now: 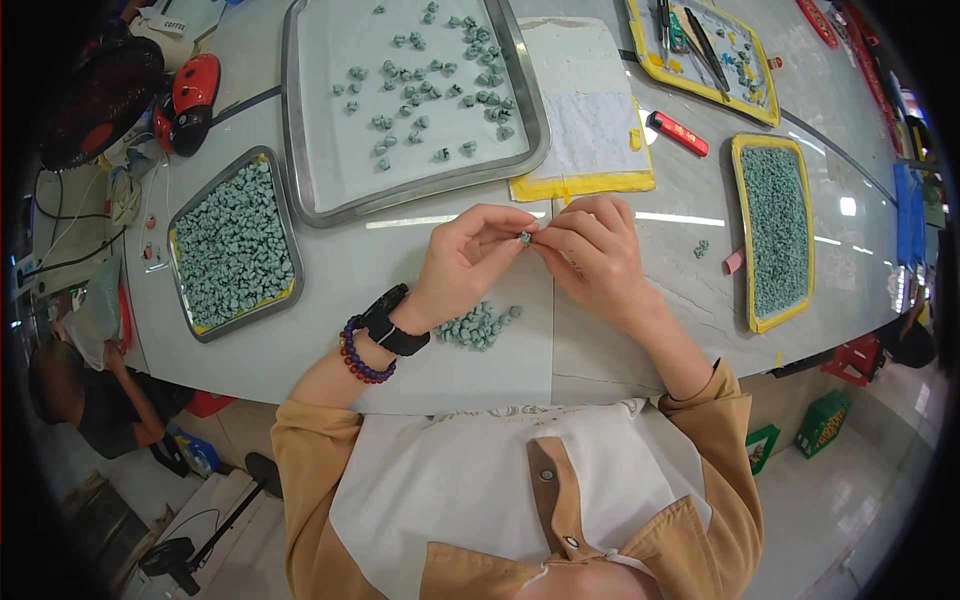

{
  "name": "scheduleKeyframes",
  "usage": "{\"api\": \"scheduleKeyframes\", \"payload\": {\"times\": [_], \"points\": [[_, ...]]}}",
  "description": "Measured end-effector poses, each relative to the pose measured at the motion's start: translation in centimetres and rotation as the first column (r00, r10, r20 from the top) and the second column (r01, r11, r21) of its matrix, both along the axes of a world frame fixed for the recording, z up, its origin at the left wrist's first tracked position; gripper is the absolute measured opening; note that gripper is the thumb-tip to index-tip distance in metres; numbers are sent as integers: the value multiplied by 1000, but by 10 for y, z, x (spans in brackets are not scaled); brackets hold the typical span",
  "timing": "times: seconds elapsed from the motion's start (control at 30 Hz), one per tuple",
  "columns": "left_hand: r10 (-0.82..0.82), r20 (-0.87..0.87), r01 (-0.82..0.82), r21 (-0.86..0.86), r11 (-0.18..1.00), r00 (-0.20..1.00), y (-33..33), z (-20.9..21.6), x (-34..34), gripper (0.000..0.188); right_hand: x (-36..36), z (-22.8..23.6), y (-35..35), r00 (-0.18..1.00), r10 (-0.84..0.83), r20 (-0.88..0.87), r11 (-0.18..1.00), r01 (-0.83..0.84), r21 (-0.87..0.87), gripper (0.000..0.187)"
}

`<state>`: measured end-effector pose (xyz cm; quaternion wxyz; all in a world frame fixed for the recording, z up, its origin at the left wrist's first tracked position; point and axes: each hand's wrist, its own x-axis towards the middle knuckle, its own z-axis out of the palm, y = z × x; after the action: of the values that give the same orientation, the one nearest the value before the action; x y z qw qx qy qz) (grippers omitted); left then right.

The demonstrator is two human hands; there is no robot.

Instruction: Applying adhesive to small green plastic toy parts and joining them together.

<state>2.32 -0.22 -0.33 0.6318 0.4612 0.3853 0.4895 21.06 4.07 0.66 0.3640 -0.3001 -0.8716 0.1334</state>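
Two hands meet above the pale surface [330, 290], pinching one small grey-green piece [524, 238] between them. Left hand [468, 262] — fingers closed on the piece from its left side; black watch [393, 322] and bead bracelet [362, 358] at the wrist. Right hand [592, 250] — fingers curled shut against the same piece from the right. Small heap of like pieces [480, 325] on the surface just below the left hand. Large steel tray [300, 130] beyond the hands, scattered pieces on it. Smaller tray [232, 243] at left, filled. Yellow-rimmed tray [775, 228] at right, filled. Yellow-edged white pad [585, 110] just beyond the right hand; red marker [678, 133] beside it.
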Motion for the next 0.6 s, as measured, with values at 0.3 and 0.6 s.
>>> {"api": "scheduleKeyframes", "payload": {"times": [0.3,0.6], "points": [[51,-134,-46,45,998,990,-5,-2,1,22,-2,-4,-3,999,19,-35,998,-21,-52,25],[52,-91,-48,48,998,995,-5,0,1,25,-3,-6,-3,998,37,-56,999,-39,-25,25]]}}
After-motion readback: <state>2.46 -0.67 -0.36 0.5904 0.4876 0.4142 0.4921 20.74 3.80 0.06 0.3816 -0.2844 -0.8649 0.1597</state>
